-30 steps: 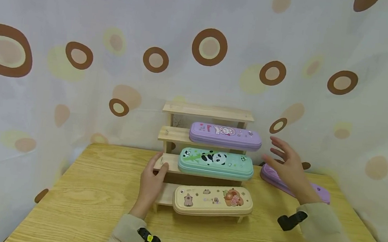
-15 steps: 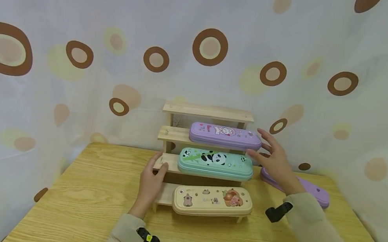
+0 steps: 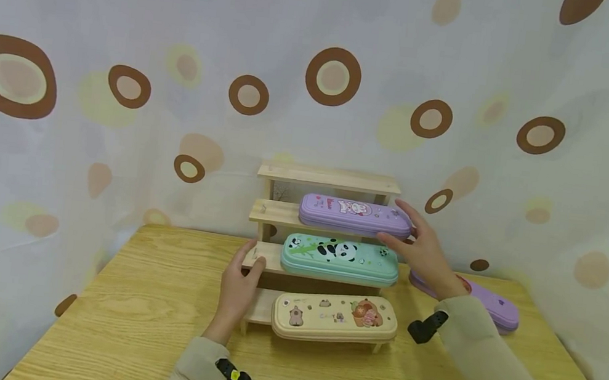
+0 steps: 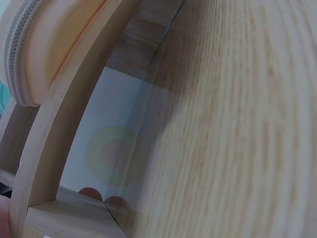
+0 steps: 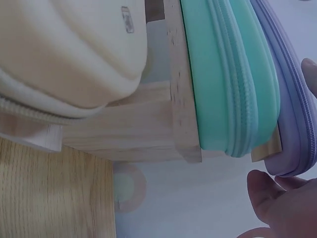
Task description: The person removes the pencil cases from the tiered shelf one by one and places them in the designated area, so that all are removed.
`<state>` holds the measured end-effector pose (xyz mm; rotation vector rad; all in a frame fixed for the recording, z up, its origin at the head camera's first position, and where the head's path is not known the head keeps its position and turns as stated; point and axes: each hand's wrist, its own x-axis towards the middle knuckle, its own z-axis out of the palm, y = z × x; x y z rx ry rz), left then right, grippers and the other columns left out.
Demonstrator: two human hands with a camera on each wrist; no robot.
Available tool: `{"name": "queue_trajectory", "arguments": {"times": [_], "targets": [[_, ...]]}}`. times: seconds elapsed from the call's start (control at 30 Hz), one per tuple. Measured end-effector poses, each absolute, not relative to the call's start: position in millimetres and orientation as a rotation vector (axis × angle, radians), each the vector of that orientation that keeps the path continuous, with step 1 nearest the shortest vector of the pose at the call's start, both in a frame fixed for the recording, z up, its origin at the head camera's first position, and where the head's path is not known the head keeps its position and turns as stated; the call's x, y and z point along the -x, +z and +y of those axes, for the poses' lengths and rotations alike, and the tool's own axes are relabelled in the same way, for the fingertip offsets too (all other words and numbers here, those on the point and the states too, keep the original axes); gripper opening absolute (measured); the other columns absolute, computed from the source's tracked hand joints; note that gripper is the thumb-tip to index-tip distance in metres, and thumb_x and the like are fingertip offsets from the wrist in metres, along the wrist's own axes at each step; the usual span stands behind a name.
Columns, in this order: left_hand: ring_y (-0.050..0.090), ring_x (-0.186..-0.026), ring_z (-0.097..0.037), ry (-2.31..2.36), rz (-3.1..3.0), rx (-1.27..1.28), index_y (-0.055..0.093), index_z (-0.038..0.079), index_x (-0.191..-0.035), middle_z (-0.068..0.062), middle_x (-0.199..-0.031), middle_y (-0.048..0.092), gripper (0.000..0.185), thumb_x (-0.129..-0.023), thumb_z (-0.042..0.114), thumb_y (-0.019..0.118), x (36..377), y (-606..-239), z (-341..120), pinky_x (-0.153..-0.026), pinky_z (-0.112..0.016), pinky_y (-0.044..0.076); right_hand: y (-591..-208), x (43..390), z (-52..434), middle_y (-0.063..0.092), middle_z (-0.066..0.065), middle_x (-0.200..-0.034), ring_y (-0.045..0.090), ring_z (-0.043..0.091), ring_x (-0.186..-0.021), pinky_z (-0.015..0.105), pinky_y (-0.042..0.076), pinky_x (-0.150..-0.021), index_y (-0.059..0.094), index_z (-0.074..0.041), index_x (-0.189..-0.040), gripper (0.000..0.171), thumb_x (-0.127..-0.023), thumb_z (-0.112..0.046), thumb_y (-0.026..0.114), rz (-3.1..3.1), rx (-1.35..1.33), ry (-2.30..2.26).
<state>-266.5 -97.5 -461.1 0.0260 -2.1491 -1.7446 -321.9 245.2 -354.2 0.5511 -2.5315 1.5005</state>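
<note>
A wooden stepped display rack stands on the table, with one zipped pencil case on each of its three lower steps. The lavender case is highest, the mint panda case is below it, and the cream case is lowest. My right hand holds the right end of the lavender case, thumb in front and fingers at the back. In the right wrist view, the fingers sit around that case's end. My left hand grips the left end of the rack's second step.
A second purple case lies on the wooden table behind my right forearm. A white curtain with brown circles hangs close behind the rack. The top step carries no case.
My right hand has moved left from beside the rack to the lavender case and taken hold of its right end. My left hand stays at the rack.
</note>
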Motion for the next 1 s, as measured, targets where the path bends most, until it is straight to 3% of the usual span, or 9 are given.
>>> {"name": "queue_trajectory", "arguments": {"times": [0.23,0.57,1.0], "targets": [[0.036,-0.140,-0.027,-1.735,-2.153,-0.010,0.051,0.020,-0.145,-0.005,-0.150,0.046,0.048,-0.100,0.031,0.059,266.9,-461.3,-97.0,-0.113,-0.049,0.029,-359.1,326.2,239.1,0.017,0.011,-0.162,0.020,0.036,-0.145,0.057,0.018,-0.115,0.023,-0.027,-0.159,0.088,-0.089,-0.028,0.076,-2.502,-0.496,1.639],[0.035,-0.140,-0.027,-1.740,-2.148,0.003,0.050,0.020,-0.145,-0.007,-0.150,0.045,0.047,-0.100,0.030,0.058,265.3,-459.7,-95.4,-0.113,-0.049,0.029,-361.0,323.6,239.8,0.034,0.012,-0.156,0.031,0.037,-0.141,0.054,0.027,-0.113,0.040,-0.018,-0.153,0.084,-0.082,-0.038,0.080,-2.477,-0.336,1.528],[0.036,-0.140,-0.025,-1.732,-2.151,-0.016,0.050,0.022,-0.145,-0.003,-0.149,0.046,0.047,-0.100,0.031,0.058,265.3,-462.0,-97.2,-0.113,-0.049,0.029,-362.1,315.0,251.0,0.039,0.014,-0.152,0.037,0.037,-0.137,0.055,0.034,-0.109,0.044,-0.014,-0.150,0.081,-0.082,-0.038,0.080,-2.470,-0.339,1.415]]}}
